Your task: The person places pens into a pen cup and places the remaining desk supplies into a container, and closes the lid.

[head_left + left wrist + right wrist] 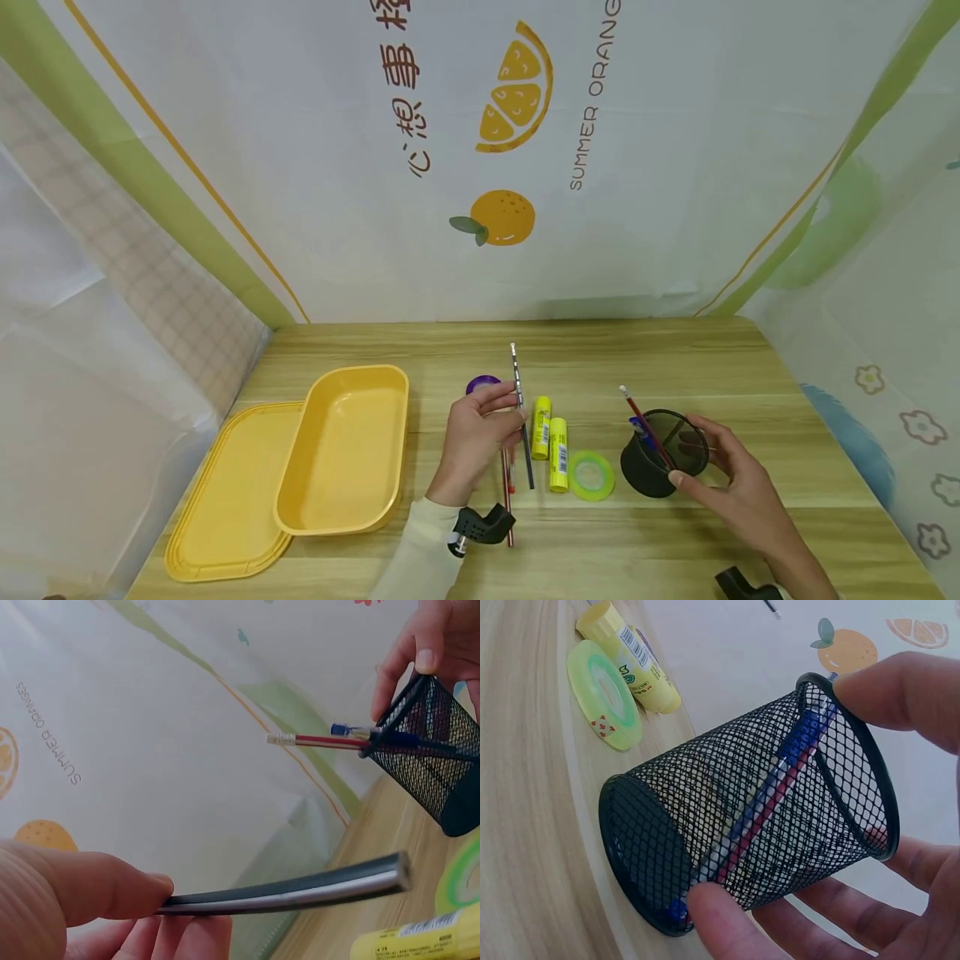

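Note:
My left hand (480, 429) pinches a dark pencil with a silver stripe (292, 895) between thumb and fingers. It is raised over the table, its white-tipped end pointing up and away in the head view. On the right, my right hand (738, 487) grips a black mesh pen cup (727, 802) by its rim and side. The cup leans, its mouth facing left in the left wrist view. Inside it are a red pencil with a white eraser (322, 741) and a blue pen (802, 739); the pencil's eraser end sticks out past the rim.
Between the hands lie two yellow glue sticks (558, 457) and a green tape roll (592, 477). A purple tape roll (482, 382) is partly behind my left hand. Below that hand is a red pencil (507, 500). At left, a yellow tray (341, 467) overlaps a yellow lid (225, 500).

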The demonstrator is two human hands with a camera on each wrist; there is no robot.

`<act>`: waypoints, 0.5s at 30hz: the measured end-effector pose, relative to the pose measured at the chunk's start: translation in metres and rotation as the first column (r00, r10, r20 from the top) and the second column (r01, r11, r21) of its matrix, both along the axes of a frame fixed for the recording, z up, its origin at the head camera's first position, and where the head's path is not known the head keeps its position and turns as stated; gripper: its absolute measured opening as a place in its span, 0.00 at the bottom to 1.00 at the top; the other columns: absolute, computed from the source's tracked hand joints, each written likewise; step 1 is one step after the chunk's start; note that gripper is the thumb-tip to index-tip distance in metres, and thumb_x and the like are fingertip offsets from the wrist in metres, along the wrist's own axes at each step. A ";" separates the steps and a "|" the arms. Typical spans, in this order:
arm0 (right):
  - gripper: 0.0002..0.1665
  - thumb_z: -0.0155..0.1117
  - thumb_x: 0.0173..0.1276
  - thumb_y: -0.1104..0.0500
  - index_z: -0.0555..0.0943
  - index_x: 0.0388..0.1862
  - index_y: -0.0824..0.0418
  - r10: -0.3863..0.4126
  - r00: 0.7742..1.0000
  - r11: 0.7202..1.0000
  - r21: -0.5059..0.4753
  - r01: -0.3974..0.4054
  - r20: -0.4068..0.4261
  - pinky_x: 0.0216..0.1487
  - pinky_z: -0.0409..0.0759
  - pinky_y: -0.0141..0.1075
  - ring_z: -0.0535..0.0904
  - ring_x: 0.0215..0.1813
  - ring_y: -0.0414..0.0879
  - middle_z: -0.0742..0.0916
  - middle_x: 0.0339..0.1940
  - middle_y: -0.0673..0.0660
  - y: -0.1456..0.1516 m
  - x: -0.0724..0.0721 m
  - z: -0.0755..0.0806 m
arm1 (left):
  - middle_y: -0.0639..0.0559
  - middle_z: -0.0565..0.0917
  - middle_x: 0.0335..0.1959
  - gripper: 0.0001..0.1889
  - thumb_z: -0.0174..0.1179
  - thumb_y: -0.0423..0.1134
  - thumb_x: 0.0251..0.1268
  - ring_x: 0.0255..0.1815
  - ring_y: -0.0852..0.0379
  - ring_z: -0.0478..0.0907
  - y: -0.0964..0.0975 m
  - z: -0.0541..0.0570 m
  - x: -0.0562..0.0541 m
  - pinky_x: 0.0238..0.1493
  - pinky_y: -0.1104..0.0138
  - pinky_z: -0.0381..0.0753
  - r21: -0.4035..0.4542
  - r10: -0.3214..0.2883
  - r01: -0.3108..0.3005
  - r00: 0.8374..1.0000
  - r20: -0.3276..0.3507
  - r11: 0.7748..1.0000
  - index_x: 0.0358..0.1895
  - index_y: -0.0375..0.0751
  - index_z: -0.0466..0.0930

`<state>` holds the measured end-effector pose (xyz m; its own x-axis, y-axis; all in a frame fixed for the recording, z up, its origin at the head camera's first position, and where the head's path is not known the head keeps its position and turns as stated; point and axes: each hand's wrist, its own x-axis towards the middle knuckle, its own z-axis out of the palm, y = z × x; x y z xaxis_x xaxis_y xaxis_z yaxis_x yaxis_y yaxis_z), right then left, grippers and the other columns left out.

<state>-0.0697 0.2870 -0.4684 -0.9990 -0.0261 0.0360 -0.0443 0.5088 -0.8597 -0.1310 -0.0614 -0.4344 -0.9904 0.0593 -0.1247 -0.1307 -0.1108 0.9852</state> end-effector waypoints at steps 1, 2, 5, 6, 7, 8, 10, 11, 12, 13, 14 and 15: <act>0.49 0.73 0.74 0.53 0.58 0.86 0.56 0.000 1.000 1.000 0.000 0.000 0.003 0.41 0.89 0.34 0.71 0.72 0.74 0.78 0.72 0.66 0.000 0.000 0.000 | 0.37 0.85 0.59 0.23 0.70 0.31 0.68 0.47 0.53 0.89 0.001 0.001 0.000 0.46 0.58 0.92 0.005 -0.001 0.001 1.000 0.001 1.000 0.66 0.36 0.82; 0.50 0.73 0.74 0.53 0.58 0.86 0.56 0.000 1.000 1.000 -0.001 0.000 0.007 0.41 0.89 0.33 0.71 0.73 0.74 0.78 0.72 0.66 0.000 0.000 0.000 | 0.38 0.85 0.58 0.23 0.70 0.31 0.68 0.46 0.54 0.89 0.002 0.002 0.000 0.46 0.58 0.92 0.009 -0.003 0.003 1.000 0.002 1.000 0.66 0.36 0.82; 0.50 0.73 0.74 0.52 0.58 0.86 0.56 0.000 1.000 1.000 0.001 0.000 0.015 0.42 0.89 0.33 0.71 0.73 0.74 0.77 0.72 0.66 0.001 0.000 -0.001 | 0.40 0.85 0.57 0.23 0.70 0.31 0.68 0.45 0.55 0.89 0.005 0.006 0.002 0.46 0.60 0.92 0.024 -0.013 0.014 1.000 -0.007 1.000 0.66 0.36 0.82; 0.50 0.73 0.74 0.52 0.58 0.86 0.55 -0.001 1.000 1.000 0.003 0.001 0.016 0.42 0.88 0.33 0.71 0.73 0.74 0.77 0.73 0.66 0.001 0.000 0.000 | 0.40 0.85 0.56 0.23 0.70 0.31 0.68 0.45 0.55 0.88 0.006 0.007 0.002 0.45 0.60 0.92 0.032 -0.018 0.018 1.000 -0.010 0.999 0.66 0.35 0.81; 0.50 0.73 0.74 0.52 0.58 0.86 0.55 -0.002 1.000 1.000 0.005 0.002 0.016 0.42 0.88 0.33 0.71 0.73 0.74 0.77 0.73 0.66 0.001 0.000 0.000 | 0.40 0.85 0.56 0.24 0.70 0.31 0.68 0.44 0.56 0.88 0.008 0.009 0.002 0.45 0.61 0.92 0.041 -0.022 0.023 1.000 -0.012 0.999 0.66 0.35 0.81; 0.50 0.74 0.74 0.51 0.58 0.86 0.55 -0.003 1.000 1.000 0.006 0.003 0.015 0.42 0.88 0.33 0.71 0.73 0.74 0.77 0.72 0.65 0.001 0.000 0.000 | 0.40 0.85 0.55 0.23 0.70 0.31 0.68 0.44 0.56 0.88 0.009 0.010 0.003 0.45 0.61 0.92 0.047 -0.025 0.026 1.000 -0.015 0.999 0.66 0.35 0.81; 0.50 0.74 0.74 0.51 0.58 0.86 0.55 -0.004 1.000 1.000 0.008 0.004 0.014 0.42 0.88 0.33 0.72 0.73 0.74 0.78 0.72 0.65 0.001 0.000 0.000 | 0.41 0.85 0.54 0.24 0.70 0.31 0.68 0.43 0.57 0.88 0.012 0.013 0.004 0.45 0.62 0.92 0.065 -0.032 0.034 0.999 -0.025 0.997 0.66 0.33 0.80; 0.50 0.74 0.73 0.51 0.58 0.86 0.55 -0.004 1.000 1.000 0.008 0.004 0.014 0.42 0.88 0.33 0.72 0.73 0.74 0.78 0.72 0.65 0.001 0.000 0.000 | 0.41 0.85 0.54 0.24 0.70 0.31 0.67 0.43 0.57 0.88 0.014 0.015 0.004 0.44 0.62 0.92 0.079 -0.036 0.038 0.999 -0.029 0.996 0.66 0.33 0.80; 0.50 0.74 0.73 0.51 0.58 0.86 0.55 -0.004 1.000 1.000 0.008 0.004 0.014 0.42 0.88 0.32 0.72 0.73 0.74 0.78 0.73 0.65 0.001 0.000 0.000 | 0.41 0.84 0.54 0.25 0.70 0.30 0.67 0.43 0.58 0.88 0.016 0.016 0.004 0.44 0.63 0.92 0.096 -0.039 0.042 0.999 -0.030 0.994 0.66 0.32 0.79; 0.50 0.74 0.73 0.51 0.58 0.86 0.55 -0.003 1.000 1.000 0.005 0.003 0.015 0.42 0.88 0.33 0.71 0.73 0.74 0.77 0.73 0.65 0.001 0.000 0.000 | 0.41 0.85 0.53 0.25 0.70 0.29 0.67 0.42 0.58 0.88 0.018 0.017 0.005 0.43 0.63 0.92 0.113 -0.043 0.046 0.999 -0.032 0.993 0.66 0.32 0.79; 0.50 0.74 0.74 0.51 0.58 0.86 0.54 -0.003 1.000 1.000 0.004 0.003 0.017 0.42 0.88 0.32 0.71 0.73 0.74 0.77 0.73 0.65 0.001 -0.001 0.000 | 0.42 0.85 0.53 0.25 0.70 0.29 0.67 0.42 0.59 0.88 0.020 0.018 0.005 0.43 0.64 0.91 0.128 -0.046 0.051 0.998 -0.036 0.991 0.66 0.31 0.78; 0.50 0.74 0.74 0.51 0.57 0.87 0.54 -0.002 1.000 1.000 0.003 0.002 0.019 0.42 0.88 0.32 0.71 0.73 0.74 0.77 0.73 0.65 0.001 -0.001 0.000 | 0.42 0.85 0.52 0.25 0.69 0.28 0.67 0.42 0.59 0.88 0.022 0.019 0.005 0.43 0.64 0.91 0.145 -0.053 0.058 0.998 -0.041 0.988 0.67 0.30 0.78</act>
